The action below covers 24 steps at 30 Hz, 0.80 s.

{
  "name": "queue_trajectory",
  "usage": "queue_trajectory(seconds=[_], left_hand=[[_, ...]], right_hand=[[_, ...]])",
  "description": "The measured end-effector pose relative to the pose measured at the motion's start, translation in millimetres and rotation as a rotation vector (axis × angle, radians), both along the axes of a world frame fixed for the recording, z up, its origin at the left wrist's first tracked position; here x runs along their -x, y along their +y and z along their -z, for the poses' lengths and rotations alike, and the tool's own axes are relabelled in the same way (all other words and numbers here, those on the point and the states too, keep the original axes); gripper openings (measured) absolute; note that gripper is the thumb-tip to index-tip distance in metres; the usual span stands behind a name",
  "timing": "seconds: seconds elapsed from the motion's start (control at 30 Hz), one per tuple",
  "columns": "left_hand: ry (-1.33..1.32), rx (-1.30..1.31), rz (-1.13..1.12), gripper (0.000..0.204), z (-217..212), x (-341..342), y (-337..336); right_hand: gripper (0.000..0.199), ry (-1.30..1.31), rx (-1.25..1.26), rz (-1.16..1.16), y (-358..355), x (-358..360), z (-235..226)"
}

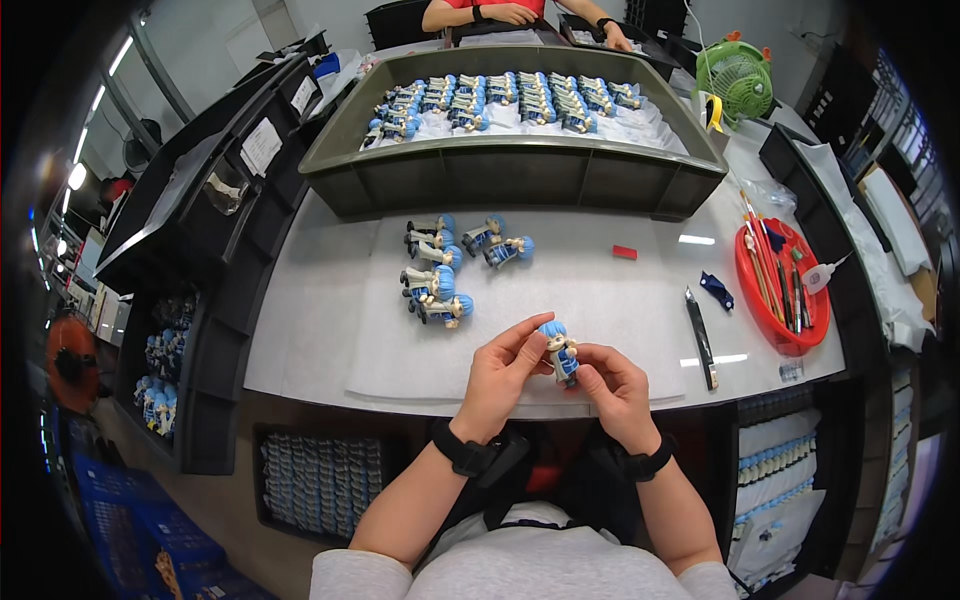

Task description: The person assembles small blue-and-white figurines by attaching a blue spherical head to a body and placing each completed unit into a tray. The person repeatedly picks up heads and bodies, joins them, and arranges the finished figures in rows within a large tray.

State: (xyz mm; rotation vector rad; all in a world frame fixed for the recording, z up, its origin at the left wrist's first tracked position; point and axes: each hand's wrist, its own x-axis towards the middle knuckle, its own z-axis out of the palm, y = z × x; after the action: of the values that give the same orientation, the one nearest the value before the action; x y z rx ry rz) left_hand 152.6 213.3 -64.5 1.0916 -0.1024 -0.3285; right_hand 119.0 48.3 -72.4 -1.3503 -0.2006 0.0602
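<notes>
My left fingers pinch the figure near its head; my right fingers pinch its lower body. Held between them, it is near the counter edge closest to me. A loosened pinch could drop it; uneven squeezing could twist it.

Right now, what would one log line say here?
left hand: holds blue-haired figurine; right hand: holds same figurine; table: loose figurines; bin: figurine rows

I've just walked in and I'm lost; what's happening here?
The left hand and right hand hold one blue-haired figurine near the front edge of the table. Loose figurines lie ahead to the left; beyond them, rows of figurines lie in a dark tray. A red basket of brushes stands at the right.
</notes>
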Motion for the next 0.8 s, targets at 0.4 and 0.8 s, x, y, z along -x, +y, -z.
queue_trajectory(seconds=[0.4,0.8], left_hand=[[-0.097,0.089,-0.034,0.036,16.1,5.3,0.0],[-0.150,0.056,-0.044,0.035,17.5,4.1,1.1]], right_hand=[[0.050,-0.204,0.202,0.129,1.8,-1.6,6.2],[0.053,-0.154,0.176,0.232,4.5,-1.6,9.4]])
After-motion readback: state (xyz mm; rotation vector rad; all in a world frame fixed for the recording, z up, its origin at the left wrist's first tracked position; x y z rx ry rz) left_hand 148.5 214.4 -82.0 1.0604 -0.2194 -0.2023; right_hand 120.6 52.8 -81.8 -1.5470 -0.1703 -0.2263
